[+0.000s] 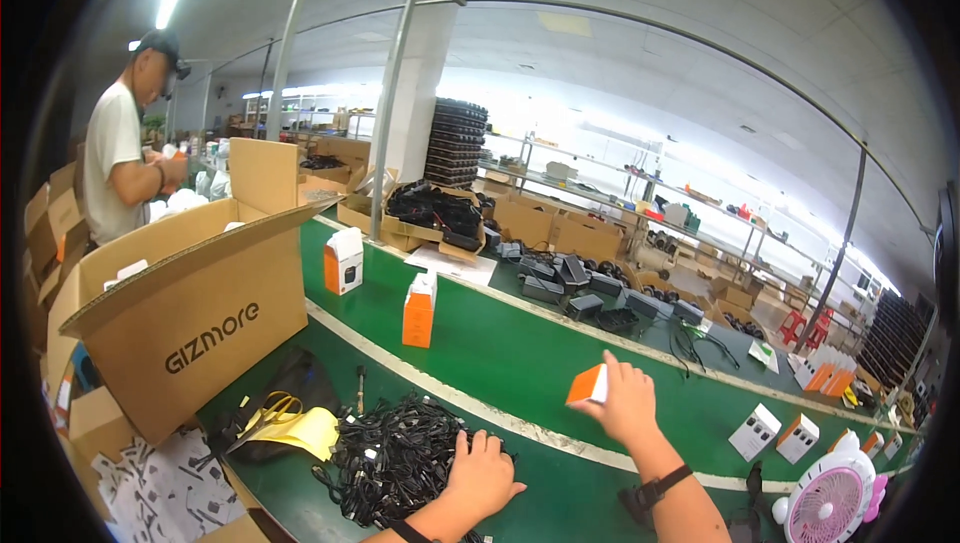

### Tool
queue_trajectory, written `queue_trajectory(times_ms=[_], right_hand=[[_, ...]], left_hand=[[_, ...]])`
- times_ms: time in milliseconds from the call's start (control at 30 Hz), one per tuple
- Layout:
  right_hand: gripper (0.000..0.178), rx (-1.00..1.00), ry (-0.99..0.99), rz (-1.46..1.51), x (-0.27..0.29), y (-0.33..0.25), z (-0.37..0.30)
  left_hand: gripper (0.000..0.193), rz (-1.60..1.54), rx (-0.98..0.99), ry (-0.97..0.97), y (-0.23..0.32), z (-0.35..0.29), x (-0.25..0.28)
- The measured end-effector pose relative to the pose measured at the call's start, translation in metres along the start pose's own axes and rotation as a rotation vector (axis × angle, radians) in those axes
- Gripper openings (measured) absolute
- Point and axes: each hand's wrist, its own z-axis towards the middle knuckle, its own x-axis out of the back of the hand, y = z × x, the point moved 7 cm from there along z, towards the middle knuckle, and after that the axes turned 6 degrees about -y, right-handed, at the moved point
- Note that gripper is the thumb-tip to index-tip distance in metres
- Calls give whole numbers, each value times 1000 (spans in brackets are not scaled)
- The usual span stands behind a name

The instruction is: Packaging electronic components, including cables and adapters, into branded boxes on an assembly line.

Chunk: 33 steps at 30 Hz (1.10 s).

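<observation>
Over the green conveyor belt (500, 353), just right of the middle of the view, is a small orange-and-white cardboard box (586, 386). Its orange face is turned leftward and toward the viewer, with a white face beside it toward the palm. The fingers cover so much that its long axis cannot be told, nor whether it touches the belt. The right hand (629, 403) is clamped on this box, thumb on the near side and fingers on the far side; a black band (660, 486) circles that wrist.

Lower down, the left hand (480, 476) lies palm down on a tangled heap of black cables (395, 453), fingers slightly spread and thumb well apart from them. Whether any cable is caught under the fingertips is hidden.

Two more upright orange-and-white boxes (419, 311) stand farther left on the belt, long axes vertical. White boxes with dark pictures (755, 433) stand to the right, near a pink-and-white fan (826, 499). Left of the cables are a yellow bag-like sheet (297, 429) and yellow-handled scissors (272, 411), beside a large open brown carton (215, 343). Beyond the belt are dark grey parts (575, 273) and metal shelving (600, 183); at far left stands a co-worker in a white shirt (112, 158).
</observation>
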Motion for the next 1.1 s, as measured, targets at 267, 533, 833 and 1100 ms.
queue_trajectory(times_ms=[267, 533, 833, 1100], right_hand=[[105, -157, -609, -337, -113, 82, 42], [97, -31, -785, 56, -136, -22, 117], [125, -209, -281, 723, -132, -177, 176], [84, -512, -169, 922, -156, -200, 171]], left_hand=[[29, -231, -321, 89, 24, -1, -13], [12, -326, -373, 7, 41, -21, 7], [16, -267, -531, 22, 80, -16, -9], [13, -406, -575, 334, 98, -28, 10]])
